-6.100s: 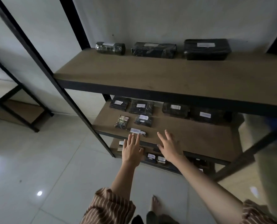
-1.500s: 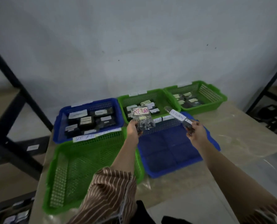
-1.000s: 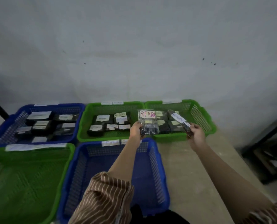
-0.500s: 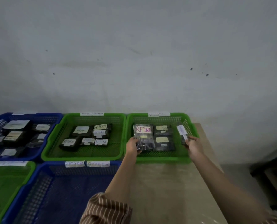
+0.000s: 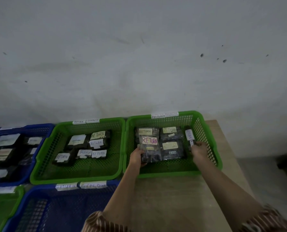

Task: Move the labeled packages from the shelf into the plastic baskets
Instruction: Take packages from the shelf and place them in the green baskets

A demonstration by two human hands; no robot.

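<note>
Both my hands are inside the far right green basket (image 5: pixel 172 171), which carries a white "RETURN OVERDUE" tag on its back rim. My left hand (image 5: pixel 136 156) grips the lower left edge of a dark flat package with a red "RETURN" label (image 5: pixel 150 144), lying low on the basket's left side over another labeled package. My right hand (image 5: pixel 198 150) holds the lower end of a narrow dark package with a white label (image 5: pixel 189 135) by the basket's right wall. Two dark packages with yellow labels (image 5: pixel 170 145) lie between them.
A second green basket (image 5: pixel 75 176) with several "RETURN" packages stands to the left, then a blue basket (image 5: pixel 22 180) of packages. Nearer me are a blue basket (image 5: pixel 64 208) and a green one (image 5: pixel 4 206). Bare table top (image 5: pixel 169 201) lies under my arms; the wall rises behind.
I came from the shelf to the baskets with a package in each hand. Over the last second both hands lowered their packages down into the far right green basket.
</note>
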